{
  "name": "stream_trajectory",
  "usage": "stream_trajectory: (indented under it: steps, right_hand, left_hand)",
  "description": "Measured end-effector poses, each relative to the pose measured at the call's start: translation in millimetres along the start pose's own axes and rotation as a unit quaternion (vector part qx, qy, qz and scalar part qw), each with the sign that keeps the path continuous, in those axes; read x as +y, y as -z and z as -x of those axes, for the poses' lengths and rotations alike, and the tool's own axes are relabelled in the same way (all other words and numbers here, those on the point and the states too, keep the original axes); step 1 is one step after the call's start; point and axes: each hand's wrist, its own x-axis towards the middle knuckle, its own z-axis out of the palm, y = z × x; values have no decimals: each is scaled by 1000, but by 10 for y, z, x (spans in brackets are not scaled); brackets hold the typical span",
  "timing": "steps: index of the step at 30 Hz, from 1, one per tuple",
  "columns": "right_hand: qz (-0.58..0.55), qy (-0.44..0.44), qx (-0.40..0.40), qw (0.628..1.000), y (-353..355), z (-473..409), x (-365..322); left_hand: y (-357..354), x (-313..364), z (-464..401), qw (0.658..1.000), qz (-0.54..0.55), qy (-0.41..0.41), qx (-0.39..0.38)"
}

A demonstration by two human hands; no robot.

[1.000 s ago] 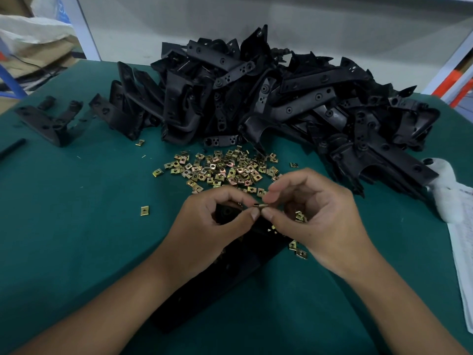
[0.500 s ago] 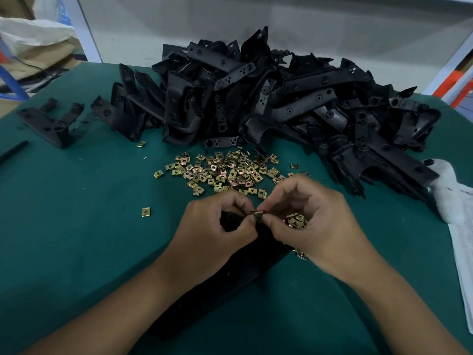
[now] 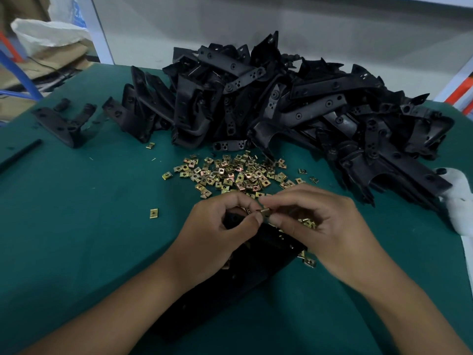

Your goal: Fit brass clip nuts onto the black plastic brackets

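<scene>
1. We've got both hands up front over the green table, meeting right in the middle.
2. The right hand pinches one brass clip between thumb and forefinger, fingers curled in tight around it.
3. The left hand closes in from the other side, thumb and forefinger tips touching that same clip, so the clip sits squarely between the two pinches.
4. More brass shows inside the curl of the right hand's palm; how many clips we hold there, we can't tell.
5. Under both hands lies a black bracket, running from between the wrists down toward us at a slant. The pinched clip sits right at its far end; whether it touches the plastic, we can't tell.
6. Just beyond our fingertips spreads the scatter of loose clips, flat on the cloth.
7. One stray clip lies off to the left of the left hand, another stray clip just below the right hand beside the bracket's edge.
8. Behind the scatter rises the big heap of brackets, tumbled every which way.
9. A lone bracket rests apart at the far left, a thin black rod near the table's left edge.
10. A white cloth sits at the right edge, touching the heap.
</scene>
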Motion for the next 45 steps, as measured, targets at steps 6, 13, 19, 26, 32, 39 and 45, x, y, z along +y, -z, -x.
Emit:
stream_trajectory:
  steps: [6,13,19,26,32,39,45]
  right_hand:
    - [85,58,-2,995,64,26,21]
    - [170,103,14,980,3,35,57]
    - [155,71,6,985,-28,29,64]
    - [25,-66,49,996,-123,53,40]
    - [-48,-97,22,994,-156,30,16]
    - [-289,-212,155,921,35,-26,88]
    - [-308,-235,81,918,-1,-13,52]
  left_hand:
    - [8,-1,-16,1000,14,3,-13]
    - [26,-3,-30,999,40,6,-25]
    - [17,7,-7,1000,-8,10,-16]
    - [-12,13,9,1000,-12,1,8]
    - [-32,7,11,998,-61,-29,9]
    - [-24,35,21,998,-55,-22,18]
    - [-16,29,20,999,-20,-14,21]
